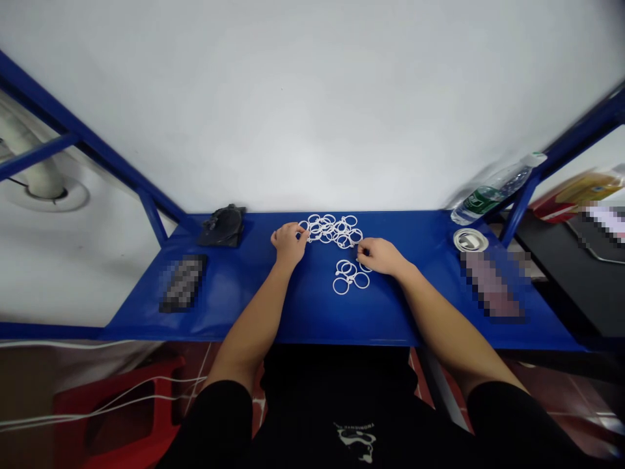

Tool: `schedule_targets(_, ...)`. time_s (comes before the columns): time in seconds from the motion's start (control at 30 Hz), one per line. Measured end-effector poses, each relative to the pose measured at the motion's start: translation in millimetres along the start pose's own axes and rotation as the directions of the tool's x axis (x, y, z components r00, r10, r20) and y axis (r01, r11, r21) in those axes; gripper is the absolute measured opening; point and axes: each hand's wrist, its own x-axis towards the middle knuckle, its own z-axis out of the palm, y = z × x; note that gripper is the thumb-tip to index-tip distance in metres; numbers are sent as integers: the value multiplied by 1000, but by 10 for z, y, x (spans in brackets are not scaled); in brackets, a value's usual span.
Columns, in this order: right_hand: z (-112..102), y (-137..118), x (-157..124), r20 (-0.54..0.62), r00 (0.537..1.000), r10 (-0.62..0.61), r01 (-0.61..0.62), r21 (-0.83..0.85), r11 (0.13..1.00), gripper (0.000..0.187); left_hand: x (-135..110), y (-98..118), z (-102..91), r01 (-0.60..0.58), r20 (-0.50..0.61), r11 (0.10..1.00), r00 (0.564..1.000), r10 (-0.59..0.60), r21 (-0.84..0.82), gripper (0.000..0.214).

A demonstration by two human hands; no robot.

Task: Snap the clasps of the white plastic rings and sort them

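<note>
A pile of thin white rings (328, 229), each with a small knob or clasp, lies on the blue tabletop near the wall. At the pile's left edge is my left hand (290, 243), its thumb and forefinger pinched on a white ring (303, 225). My right hand (383, 255) is closed at the pile's right side, fingers curled down; a white ring (366, 268) shows partly beneath its fingertips. Closer to me, a smaller group of white rings (341, 286) lies apart from the pile, some overlapping.
A crumpled black bag (222, 227) and a blurred-out dark item (184, 283) lie to the left. On the right are a water bottle (493, 194), a coiled white cable (470, 241) and a blurred-out pinkish item (493, 286). Blue frame bars (521, 205) flank the table (312, 319).
</note>
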Motion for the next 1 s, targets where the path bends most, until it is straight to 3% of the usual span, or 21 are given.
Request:
schedule_targets(0.07, 20, 7, 0, -5, 1000, -9, 9, -9, 1000, 13, -2, 14, -4, -67, -66, 996, 996, 63, -58, 7)
schedule_targets(0.17, 49, -6, 0, -24, 999, -37, 36, -25, 999, 17, -37, 58, -7, -285, -92, 938, 958, 272, -197, 6)
schedule_targets(0.33, 88, -111, -21, -99, 991, -88, 93, 50, 994, 17, -239, 256, 25, -572, -33, 746, 801, 598, -341, 12)
schedule_targets(0.4, 108, -147, -37, -148, 985, -89, 106, 113, 988, 28, -326, 347, 46, -635, -16, 681, 735, 678, -365, 13)
schedule_targets(0.5, 141, -163, -56, -205, 973, -102, 137, 160, 978, 39, -396, 427, 73, -682, -30, 622, 683, 730, -386, 14)
schedule_targets(0.67, 168, -160, -66, -284, 946, -154, 202, 146, 968, 54, -394, 423, 73, -701, -39, 610, 667, 744, -368, 14)
schedule_targets(0.83, 146, -183, -72, -321, 910, -263, 317, 129, 940, 24, -399, 425, 52, -688, -32, 615, 676, 736, -386, 13)
schedule_targets(1.0, 130, -180, -74, -382, 885, -267, 341, 140, 930, 14, -387, 388, 91, -626, -71, 684, 755, 652, -375, 24)
